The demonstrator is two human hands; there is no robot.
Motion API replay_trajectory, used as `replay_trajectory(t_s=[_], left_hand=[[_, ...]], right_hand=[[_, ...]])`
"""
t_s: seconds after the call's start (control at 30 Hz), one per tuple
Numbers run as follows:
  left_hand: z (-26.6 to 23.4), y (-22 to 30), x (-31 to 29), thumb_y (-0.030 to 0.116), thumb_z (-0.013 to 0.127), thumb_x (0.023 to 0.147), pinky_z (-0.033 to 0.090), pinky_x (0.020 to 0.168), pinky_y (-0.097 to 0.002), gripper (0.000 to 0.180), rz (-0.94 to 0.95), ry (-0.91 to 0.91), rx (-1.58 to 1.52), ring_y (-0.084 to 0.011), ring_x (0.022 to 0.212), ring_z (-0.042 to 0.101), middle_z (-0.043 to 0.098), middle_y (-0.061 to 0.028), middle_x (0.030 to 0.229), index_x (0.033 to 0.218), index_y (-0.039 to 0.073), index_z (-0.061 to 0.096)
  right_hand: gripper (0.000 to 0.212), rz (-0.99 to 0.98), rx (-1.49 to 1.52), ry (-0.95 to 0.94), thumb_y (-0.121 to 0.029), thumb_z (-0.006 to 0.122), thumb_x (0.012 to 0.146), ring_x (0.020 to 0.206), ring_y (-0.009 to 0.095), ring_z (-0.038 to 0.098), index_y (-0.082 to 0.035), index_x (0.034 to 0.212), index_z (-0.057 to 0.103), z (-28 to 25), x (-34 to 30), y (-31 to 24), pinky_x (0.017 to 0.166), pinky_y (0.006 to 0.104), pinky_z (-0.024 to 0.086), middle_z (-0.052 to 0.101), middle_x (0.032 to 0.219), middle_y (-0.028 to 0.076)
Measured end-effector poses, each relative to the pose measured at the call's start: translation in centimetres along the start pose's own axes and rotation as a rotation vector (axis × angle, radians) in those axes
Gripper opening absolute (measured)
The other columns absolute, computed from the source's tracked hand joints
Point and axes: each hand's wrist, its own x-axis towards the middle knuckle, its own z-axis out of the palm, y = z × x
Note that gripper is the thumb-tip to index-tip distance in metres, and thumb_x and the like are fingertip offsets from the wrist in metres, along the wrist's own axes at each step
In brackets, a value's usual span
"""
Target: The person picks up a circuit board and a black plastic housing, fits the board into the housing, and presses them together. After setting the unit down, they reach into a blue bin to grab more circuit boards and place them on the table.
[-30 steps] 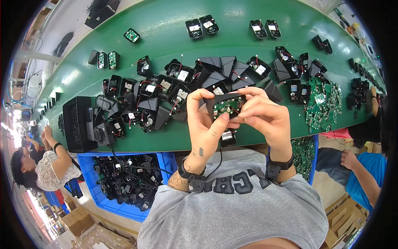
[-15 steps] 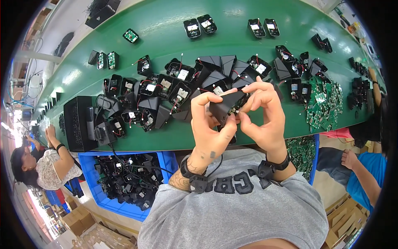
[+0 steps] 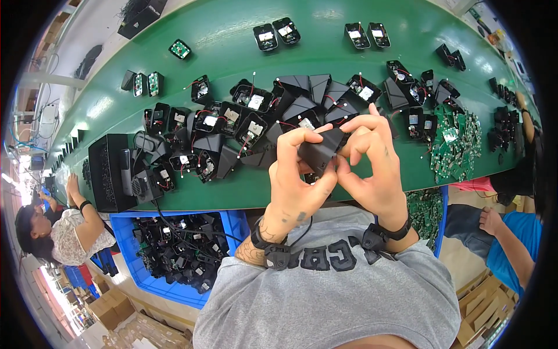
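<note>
Above the near edge of the green table, my left hand [image 3: 296, 174] grips a black wedge-shaped plastic housing [image 3: 319, 152], with thumb and index finger on either side. Its smooth outer face is turned up toward me. Close against its right side is my right hand [image 3: 372, 166], thumb and index fingertips curled together in a pinch; what sits between them is hidden. Just beyond both hands lies a heap of similar black housings [image 3: 299, 107], several open, showing white labels, metal parts and thin red wires.
A pile of green circuit boards [image 3: 456, 145] lies on the right. To the left stands a black box [image 3: 110, 200] of small parts. Blue bins [image 3: 131, 267] full of housings and boards sit below the table [image 3: 226, 41]. Other people work at both sides.
The housing has turned in my left hand, so its right-side opening with small parts no longer shows. My right fingers have drawn together beside it.
</note>
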Motion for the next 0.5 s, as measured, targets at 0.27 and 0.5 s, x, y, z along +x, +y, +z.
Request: replay_trajectory(t_s=[0.27, 0.5], left_hand=[[-0.4, 3.4, 0.8, -0.008, 0.063, 0.076, 0.056, 0.075, -0.0254, 0.048, -0.157, -0.142, 0.1, -0.0109, 0.091, 0.063, 0.06, -0.0075, 0.102, 0.12, 0.001, 0.045], [-0.3, 2.8, 0.0, -0.005, 0.059, 0.075, 0.055, 0.081, -0.0283, 0.056, -0.141, -0.149, 0.063, -0.0145, 0.094, 0.065, 0.061, -0.0109, 0.104, 0.128, 0.001, 0.041]], right_hand=[[0.029, -0.054, -0.16, -0.113, 0.009, 0.064, 0.063, 0.098, 0.027, 0.058, -0.009, 0.075, 0.045, -1.4, 0.7, -1.7, 0.107, 0.0644, 0.025, 0.05, 0.069, 0.002], [0.029, -0.044, -0.066, -0.092, 0.01, 0.064, 0.064, 0.1, 0.028, 0.059, -0.008, 0.074, 0.044, -1.2, 0.7, -1.1, 0.107, 0.0625, 0.026, 0.053, 0.071, 0.003]])
